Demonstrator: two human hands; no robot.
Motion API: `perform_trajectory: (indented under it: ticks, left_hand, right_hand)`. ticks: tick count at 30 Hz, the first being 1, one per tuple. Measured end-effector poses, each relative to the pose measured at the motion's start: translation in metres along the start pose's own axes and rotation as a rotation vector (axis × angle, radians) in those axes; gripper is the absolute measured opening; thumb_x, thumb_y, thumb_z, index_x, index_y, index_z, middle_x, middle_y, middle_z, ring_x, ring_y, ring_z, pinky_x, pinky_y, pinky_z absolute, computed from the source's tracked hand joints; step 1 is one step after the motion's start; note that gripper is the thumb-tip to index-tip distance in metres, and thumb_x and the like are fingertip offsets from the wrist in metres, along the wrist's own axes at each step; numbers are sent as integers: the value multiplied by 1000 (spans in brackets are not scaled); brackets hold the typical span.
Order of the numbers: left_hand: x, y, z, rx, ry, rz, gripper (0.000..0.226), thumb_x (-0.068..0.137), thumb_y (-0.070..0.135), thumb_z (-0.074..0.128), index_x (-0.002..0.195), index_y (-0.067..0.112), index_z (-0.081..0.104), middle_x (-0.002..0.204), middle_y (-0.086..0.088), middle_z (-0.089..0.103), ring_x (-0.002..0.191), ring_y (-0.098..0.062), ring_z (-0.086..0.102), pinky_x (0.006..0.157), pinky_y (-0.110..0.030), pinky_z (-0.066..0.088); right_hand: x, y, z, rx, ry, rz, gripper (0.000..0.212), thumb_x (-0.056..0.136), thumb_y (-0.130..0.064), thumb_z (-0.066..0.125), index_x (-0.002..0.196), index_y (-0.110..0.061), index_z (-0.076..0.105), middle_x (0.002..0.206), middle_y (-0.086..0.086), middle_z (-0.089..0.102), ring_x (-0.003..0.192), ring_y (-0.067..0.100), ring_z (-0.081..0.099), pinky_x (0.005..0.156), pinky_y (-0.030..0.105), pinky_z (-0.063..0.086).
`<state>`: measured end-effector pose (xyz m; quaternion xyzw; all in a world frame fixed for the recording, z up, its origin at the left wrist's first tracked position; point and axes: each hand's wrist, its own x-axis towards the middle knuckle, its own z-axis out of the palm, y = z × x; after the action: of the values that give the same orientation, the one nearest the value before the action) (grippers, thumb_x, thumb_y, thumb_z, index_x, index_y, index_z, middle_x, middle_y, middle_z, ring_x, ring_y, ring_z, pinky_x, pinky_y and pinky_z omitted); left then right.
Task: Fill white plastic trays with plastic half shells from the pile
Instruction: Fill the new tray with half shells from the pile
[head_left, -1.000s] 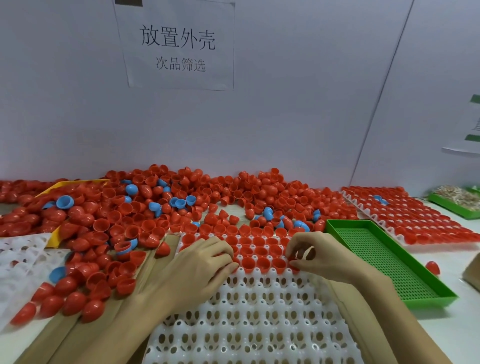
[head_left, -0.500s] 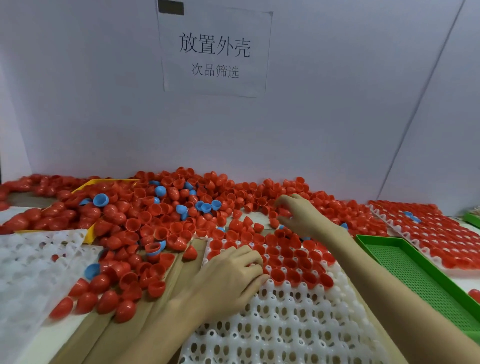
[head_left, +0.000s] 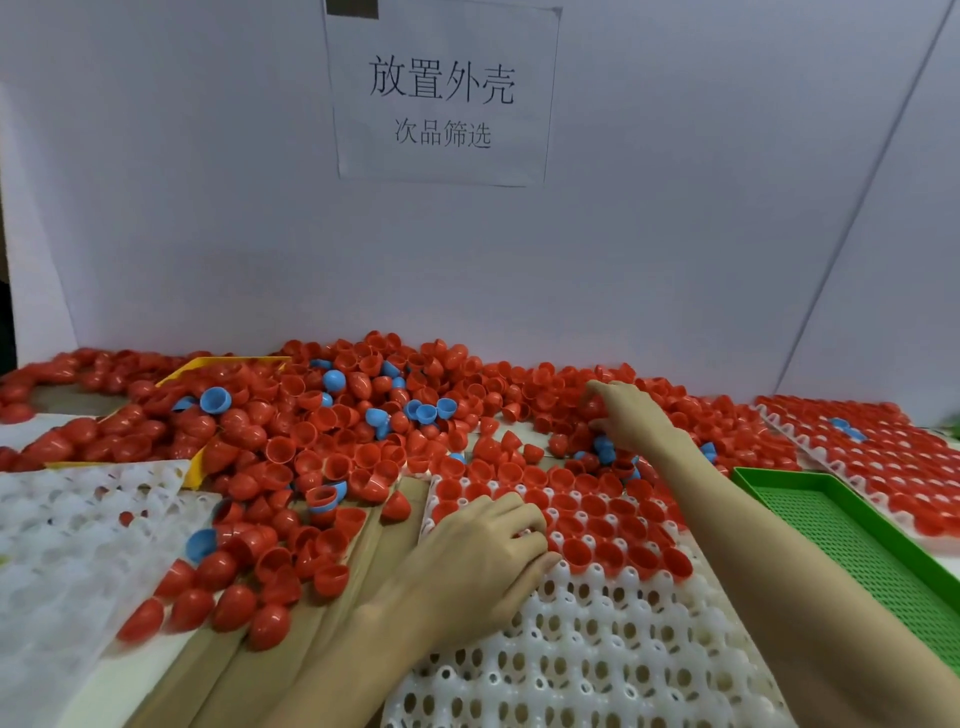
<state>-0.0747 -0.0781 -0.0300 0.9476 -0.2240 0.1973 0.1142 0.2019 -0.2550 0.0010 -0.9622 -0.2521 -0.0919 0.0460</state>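
A large pile of red half shells (head_left: 322, 431), with a few blue ones mixed in, lies along the back wall. In front of me sits a white plastic tray (head_left: 597, 649); its far rows hold red shells (head_left: 602, 514), its near rows are bare. My left hand (head_left: 488, 561) rests on the tray's left side, fingers bent, fingertips at the nearest filled row; what is under the palm is hidden. My right hand (head_left: 628, 415) reaches into the pile beyond the tray, fingers curled down around red shells.
A green mesh tray (head_left: 852, 540) lies to the right, and behind it a white tray full of red shells (head_left: 883, 452). Stacked white trays (head_left: 67, 530) sit at left, near a yellow tray (head_left: 228, 361) buried in shells. Cardboard (head_left: 332, 623) lies under the working tray.
My right hand left the tray's filled rows and moved back into the pile, where it now closes on shells. My left hand stayed on the tray. The camera tilted up.
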Motion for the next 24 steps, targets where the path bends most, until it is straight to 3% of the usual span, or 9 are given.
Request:
perform_trajectory:
  ticks: [4,8,10,13,20,24]
  left_hand:
    - [0,-1,2,-10,19,-9,42,111,38,36,103,21,74,110,12,64,103,-4,55,89,-27,47]
    - [0,0,5,-11,63,-9,41,109,38,39,100,22,75,107,13,65,100,-3,57,87,-26,49]
    - [0,0,6,-27,65,-14,42,109,40,38,101,21,75,108,14,65,101,-3,57,88,-28,49]
    - [0,0,6,-41,62,-22,45,108,42,35,103,21,75,109,15,64,101,-2,57,88,-28,49]
    - [0,1,6,-47,75,-31,45,108,42,36,104,21,75,108,16,64,100,-1,56,88,-27,49]
    - [1,1,8,-46,73,-29,45,108,42,36,104,21,75,109,16,64,101,-1,56,89,-27,49]
  right_hand:
    - [-18,4,-8,308,85,-54,23,90,-23,82,107,-19,68,116,-1,71,105,18,63,88,32,49]
    - [-43,8,-16,476,134,-67,15,88,-27,84,96,-24,71,98,-11,70,92,5,66,70,10,49]
    - [-54,11,-18,498,146,-82,11,93,-19,80,102,-19,75,102,-7,73,95,7,69,78,13,55]
    - [-69,14,-19,577,150,-47,18,98,-9,71,116,-11,74,110,0,75,98,13,72,89,27,60]
    - [-97,18,-25,1093,100,76,25,111,-11,47,130,-1,58,110,18,75,92,25,78,80,29,64]
    - [-116,21,-27,1209,87,63,24,108,-23,55,121,-7,67,99,13,78,82,20,75,73,24,61]
